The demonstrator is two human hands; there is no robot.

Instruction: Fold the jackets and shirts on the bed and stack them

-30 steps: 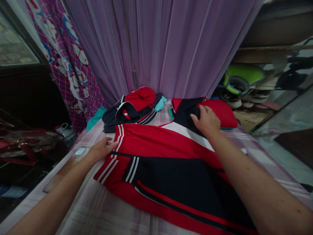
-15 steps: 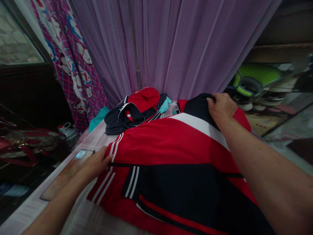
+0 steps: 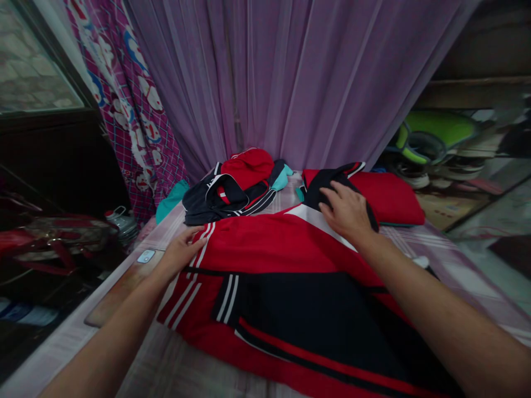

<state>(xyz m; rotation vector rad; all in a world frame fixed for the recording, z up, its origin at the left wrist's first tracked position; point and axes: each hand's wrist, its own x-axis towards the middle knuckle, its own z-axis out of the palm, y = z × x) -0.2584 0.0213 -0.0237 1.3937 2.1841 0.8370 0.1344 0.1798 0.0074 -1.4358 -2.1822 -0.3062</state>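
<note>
A red, navy and white jacket (image 3: 269,243) lies spread on the bed or table in front of me, one sleeve with white-striped cuff folded across it. My left hand (image 3: 186,249) is at its left edge, fingers and thumb closed on the striped cloth. My right hand (image 3: 346,213) rests on the navy and white upper part near the collar, its fingers spread and flat. Behind the jacket sits a crumpled navy and red garment (image 3: 219,196). At the right, a folded red garment (image 3: 390,196) lies beyond my right hand.
A phone (image 3: 120,293) lies by my left forearm on the pale checked cloth (image 3: 460,276). Purple curtains (image 3: 265,77) hang behind. On the left are a handbag (image 3: 70,237) and a clear plastic jug (image 3: 122,224); shelves with shoes (image 3: 415,177) stand at the right.
My right hand has moved left, let go of the navy cloth and laid it down, uncovering the folded red garment. The left hand stays at the striped edge.
</note>
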